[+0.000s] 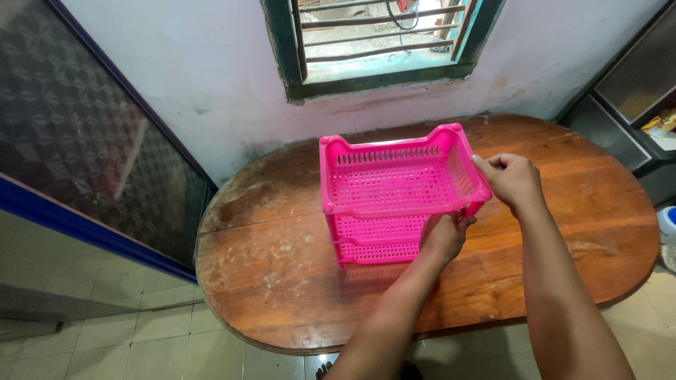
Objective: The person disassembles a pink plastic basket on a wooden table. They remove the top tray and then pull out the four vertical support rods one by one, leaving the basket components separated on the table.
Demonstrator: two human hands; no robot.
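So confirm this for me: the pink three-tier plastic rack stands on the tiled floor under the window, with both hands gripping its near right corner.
Not quite. The pink three-tier plastic rack stands on the oval wooden table, not on the tiled floor. The head view shows this. The rest holds: it sits under the window, and the left hand and right hand grip its near right corner.

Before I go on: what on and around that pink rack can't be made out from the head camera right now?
- Lower tiers of the pink rack: head view, mostly covered by the top tray.
- Left hand fingertips: tucked under the tray's front rim.
- Right hand grip: fingers curl over the right corner, contact hidden.
- Rack's feet on the wooden table: hidden behind the front panels.
- White container: cut off by the right edge.
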